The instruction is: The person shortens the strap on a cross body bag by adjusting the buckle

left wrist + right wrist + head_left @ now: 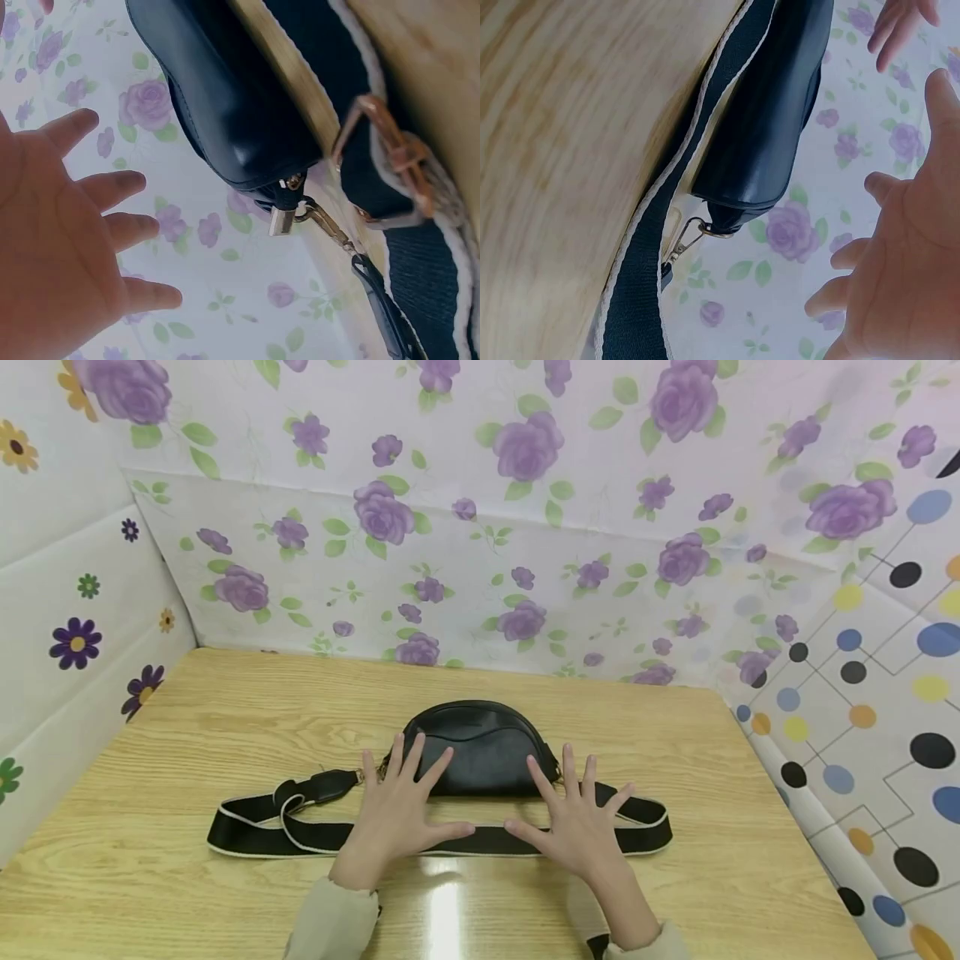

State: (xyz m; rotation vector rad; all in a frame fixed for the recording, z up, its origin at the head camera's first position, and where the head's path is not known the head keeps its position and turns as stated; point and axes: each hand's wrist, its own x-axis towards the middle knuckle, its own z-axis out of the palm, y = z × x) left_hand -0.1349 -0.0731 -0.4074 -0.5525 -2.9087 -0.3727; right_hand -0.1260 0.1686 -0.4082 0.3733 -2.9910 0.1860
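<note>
Sleeves (pixel 337 914) enter at the near side of the table (pixel 750 877), with a strip of glare on the wood between them. Left hand (pixel 401 818) and right hand (pixel 581 831) hang over the strap (pixel 495 841), all fingers extended and spread wide; the thumbs point toward each other with a gap between. Both wrist views show the fingers apart from the bag (pixel 480 768). The strap runs across in front of the bag, white along its edges, and loops back to each end; its left part carries a twist, and both loops stop well short of the table's side edges. A metal buckle (pixel 397 161) sits on the strap, seen in the left wrist view. Beyond, the black bag rests at mid-table, straight edge near, curved edge far, a metal clip (pixel 684 240) at its right end and another clip (pixel 326 221) at its left. Bare wood shows around the bag, narrower toward the back edge than toward either side. Flowered cloth (pixel 450 552) rises behind that edge; dotted cloth (pixel 900 693) borders the right.
</note>
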